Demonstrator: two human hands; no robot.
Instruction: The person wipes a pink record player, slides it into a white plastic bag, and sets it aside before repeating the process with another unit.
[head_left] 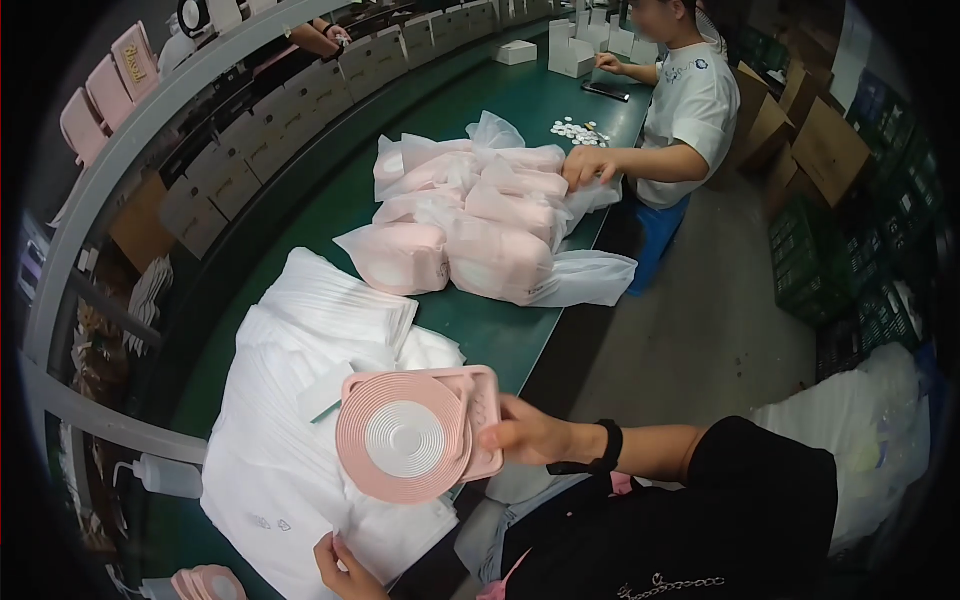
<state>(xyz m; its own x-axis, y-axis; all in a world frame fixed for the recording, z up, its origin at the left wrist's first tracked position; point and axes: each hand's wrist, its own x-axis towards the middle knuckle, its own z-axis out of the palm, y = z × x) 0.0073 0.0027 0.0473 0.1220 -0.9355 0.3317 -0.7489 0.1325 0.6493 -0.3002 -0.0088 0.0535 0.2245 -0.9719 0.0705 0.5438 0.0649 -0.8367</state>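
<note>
My right hand (528,432) grips a pink square device (370,465) by its right edge, thumb on the front. The device has a ribbed round disc with a white centre, and is held above a spread pile of thin white bags (290,350). Down at the pile's near edge, my left hand (345,572) pinches the corner of a white bag. A small white piece with a green edge (328,392) lies on the pile, partly behind the device.
Several pink items in translucent bags (500,260) sit farther along the green table (500,340). A co-worker (690,110) touches them from the right. White boxes line a rack (250,140) on the left. Cartons (830,150) and green crates (805,260) stand at right.
</note>
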